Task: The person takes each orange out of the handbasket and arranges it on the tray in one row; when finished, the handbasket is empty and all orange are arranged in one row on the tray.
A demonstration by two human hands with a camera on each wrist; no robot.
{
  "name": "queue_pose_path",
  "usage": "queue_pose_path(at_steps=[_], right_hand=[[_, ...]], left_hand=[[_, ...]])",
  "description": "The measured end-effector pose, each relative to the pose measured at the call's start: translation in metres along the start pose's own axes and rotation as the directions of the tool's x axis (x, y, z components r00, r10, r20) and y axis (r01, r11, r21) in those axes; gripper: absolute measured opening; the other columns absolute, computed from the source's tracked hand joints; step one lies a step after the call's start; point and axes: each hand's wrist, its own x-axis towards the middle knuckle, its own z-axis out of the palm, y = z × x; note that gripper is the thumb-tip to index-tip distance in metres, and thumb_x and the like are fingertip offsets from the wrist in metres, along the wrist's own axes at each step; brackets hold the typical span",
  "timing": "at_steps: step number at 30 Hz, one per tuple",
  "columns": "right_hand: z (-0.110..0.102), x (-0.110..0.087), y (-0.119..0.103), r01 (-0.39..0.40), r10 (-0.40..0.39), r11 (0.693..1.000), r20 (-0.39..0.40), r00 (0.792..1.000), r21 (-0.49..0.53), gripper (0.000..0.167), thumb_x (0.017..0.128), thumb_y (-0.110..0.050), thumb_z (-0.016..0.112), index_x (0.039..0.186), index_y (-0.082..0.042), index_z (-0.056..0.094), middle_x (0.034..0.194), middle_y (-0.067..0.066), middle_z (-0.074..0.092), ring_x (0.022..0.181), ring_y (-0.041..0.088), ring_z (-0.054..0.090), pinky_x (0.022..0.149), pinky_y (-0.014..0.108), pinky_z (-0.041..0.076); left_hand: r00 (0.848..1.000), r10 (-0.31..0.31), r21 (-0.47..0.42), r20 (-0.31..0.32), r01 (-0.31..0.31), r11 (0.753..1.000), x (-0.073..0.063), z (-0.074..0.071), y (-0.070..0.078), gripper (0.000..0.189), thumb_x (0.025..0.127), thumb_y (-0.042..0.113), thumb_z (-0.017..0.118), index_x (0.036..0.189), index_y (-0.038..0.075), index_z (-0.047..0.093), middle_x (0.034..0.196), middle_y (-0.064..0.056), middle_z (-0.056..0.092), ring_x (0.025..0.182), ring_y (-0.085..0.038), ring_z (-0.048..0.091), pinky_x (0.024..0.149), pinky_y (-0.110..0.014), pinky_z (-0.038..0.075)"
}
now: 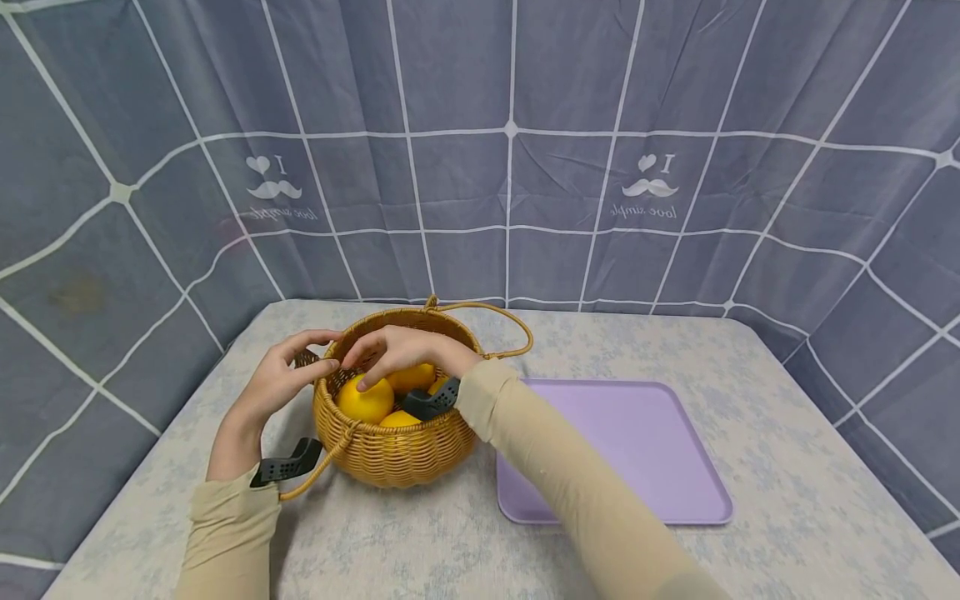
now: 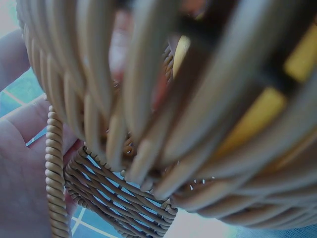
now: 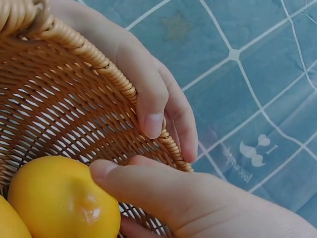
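Note:
A round wicker basket (image 1: pixel 397 454) holds several yellow lemons (image 1: pixel 407 379). At its left rim is my left hand (image 1: pixel 273 379); in the right wrist view its thumb (image 3: pixel 152 121) hooks over the rim while the other fingers stay outside. My right hand (image 1: pixel 401 350) reaches down into the basket from the right. It holds the leftmost lemon (image 3: pixel 62 198), with the thumb (image 3: pixel 111 174) against its skin and a finger passing behind it. In the left wrist view, the woven side (image 2: pixel 148 99) fills most of the picture.
A lilac tray (image 1: pixel 630 450) lies right of the basket, partly under my right forearm. One looped handle (image 1: pixel 517 325) sticks out to the right and another (image 1: pixel 311 479) hangs at the front left, near my left wrist. A grey-blue checked curtain (image 1: pixel 480 183) stands behind the table.

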Motion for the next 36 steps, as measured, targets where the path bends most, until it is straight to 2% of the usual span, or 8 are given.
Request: queue_pose_path(at_steps=[8,16,29,36], right_hand=[[0.0006,-0.0003,-0.0015,-0.017,0.030,0.989,0.084,0.996,-0.149,0.047,0.083,-0.021,0.072,0.128,-0.016,0.060,0.127,-0.009,0.054,0.115,0.004,0.046,0.093,0.018,0.036],[0.0018,-0.0034,-0.0035,-0.039,0.061,0.984,0.121,0.991,-0.176,0.055,0.081,-0.021,0.074,0.133,-0.017,0.056,0.133,-0.005,0.050,0.113,0.004,0.045,0.091,0.019,0.036],[0.0017,-0.0058,-0.0046,-0.085,0.100,0.993,0.222,0.970,-0.077,0.069,0.077,-0.016,0.075,0.140,-0.018,0.046,0.130,-0.004,0.046,0.109,0.011,0.048,0.087,0.023,0.043],[0.0004,-0.0056,-0.0039,-0.089,0.105,0.993,0.238,0.966,-0.078,0.067,0.075,-0.016,0.077,0.136,-0.018,0.048,0.125,-0.004,0.046,0.107,0.013,0.048,0.085,0.023,0.044]], left_hand=[[1.000,0.006,-0.012,0.002,-0.006,1.000,0.0006,-0.0012,0.0010,0.041,0.090,0.015,0.063,0.129,0.006,0.054,0.121,-0.012,0.052,0.074,-0.017,0.048,0.064,-0.027,0.041],[1.000,0.011,-0.032,0.004,-0.011,0.999,0.0016,-0.0014,-0.0016,0.041,0.089,0.012,0.063,0.128,0.004,0.054,0.121,-0.012,0.051,0.074,-0.017,0.048,0.064,-0.027,0.041],[1.000,0.005,-0.030,0.005,-0.005,1.000,0.0010,-0.0020,0.0022,0.040,0.090,0.013,0.062,0.128,0.005,0.055,0.121,-0.011,0.051,0.075,-0.017,0.049,0.065,-0.027,0.042],[1.000,0.007,-0.041,0.006,-0.007,0.999,0.0019,-0.0016,0.0028,0.041,0.089,0.012,0.062,0.129,0.005,0.055,0.122,-0.011,0.050,0.075,-0.017,0.051,0.066,-0.026,0.043]])
